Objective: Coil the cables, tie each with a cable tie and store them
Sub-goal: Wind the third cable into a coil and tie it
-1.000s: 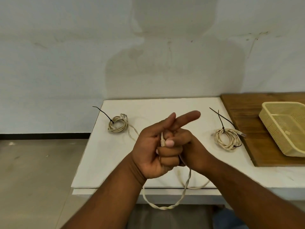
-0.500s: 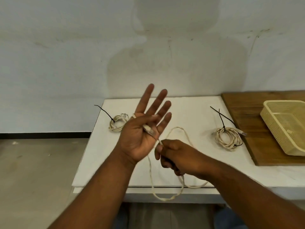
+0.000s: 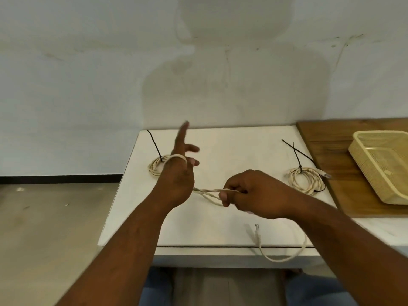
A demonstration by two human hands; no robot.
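White tabletop (image 3: 231, 146): I've got a coiled beige cable (image 3: 155, 167) at far left bound with a black cable tie (image 3: 154, 143), and a second coil (image 3: 305, 180) at right, black ties (image 3: 297, 154) crossing above it. A wooden board (image 3: 331, 138) lies on the right end carrying a cream mesh basket (image 3: 371, 173), and the second coil's plug reaches the board's edge. Near the front edge, a loose cable (image 3: 257, 234) has its plug end lying flat, the rest drooping over the edge.

Plain indoor room, stained white wall (image 3: 77, 74), white table (image 3: 231, 146), grey floor (image 3: 44, 228)
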